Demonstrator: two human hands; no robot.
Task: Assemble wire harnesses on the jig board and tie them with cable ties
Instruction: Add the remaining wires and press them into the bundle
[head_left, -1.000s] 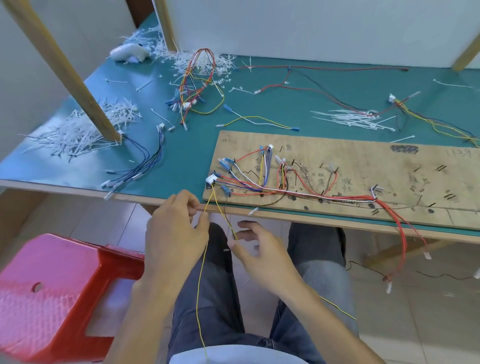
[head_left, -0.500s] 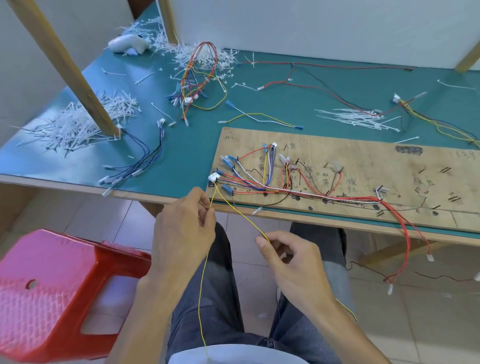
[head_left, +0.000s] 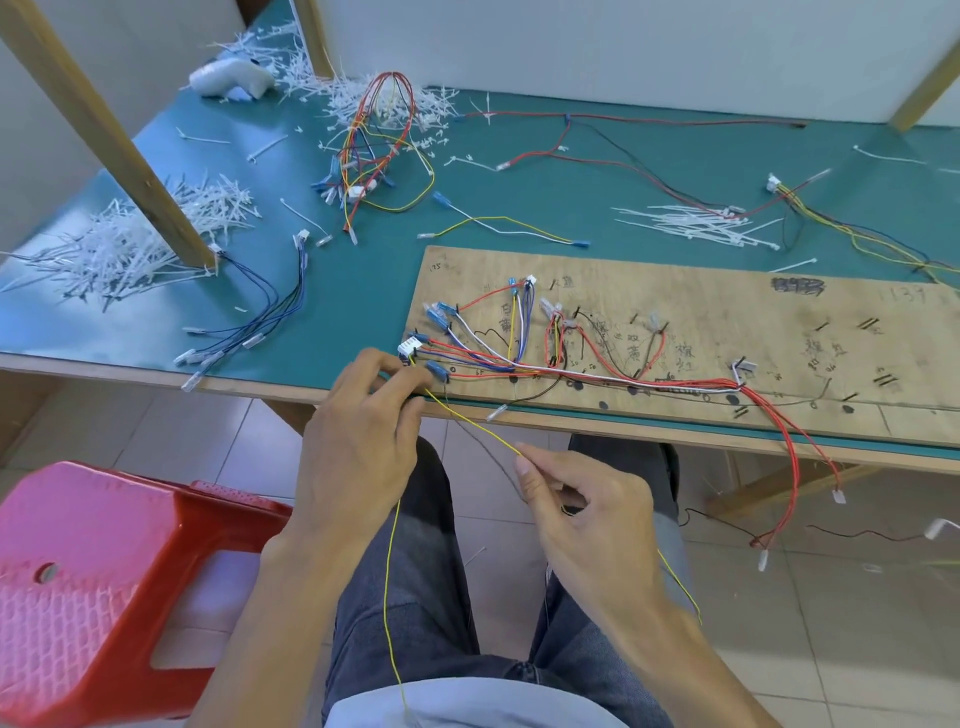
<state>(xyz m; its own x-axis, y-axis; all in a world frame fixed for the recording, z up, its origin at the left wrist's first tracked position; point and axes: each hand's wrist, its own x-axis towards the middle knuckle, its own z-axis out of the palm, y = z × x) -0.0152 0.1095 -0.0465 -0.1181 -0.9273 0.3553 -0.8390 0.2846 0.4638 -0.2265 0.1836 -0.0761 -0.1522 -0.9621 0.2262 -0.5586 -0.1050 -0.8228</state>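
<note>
Seated at the near edge of the tabletop (head_left: 337, 280), knees under it. Pinching a yellow wire (head_left: 470, 422) with the left hand (head_left: 363, 447), fingers curled, at the near-left corner of the board (head_left: 727, 312), just beside a white connector (head_left: 409, 347). Pinching the same wire lower down with the right hand (head_left: 587, 514), thumb against curled fingers, below the tabletop's edge and over the lap. Straight between the two hands, then trailing slack from the left hand down to the lap.

On the board's left half, a harness (head_left: 571, 370) of red, white and blue wires. Hanging off the near edge at right, its red ends (head_left: 795, 462). Left of the board, a bare green strip, bounded by a blue bundle (head_left: 260, 322) reaching the edge. Farther left, a pile of ties (head_left: 119, 249) round a slanted post (head_left: 104, 130). More ties (head_left: 685, 223) behind the board. Beside the left knee, a red stool (head_left: 104, 571).
</note>
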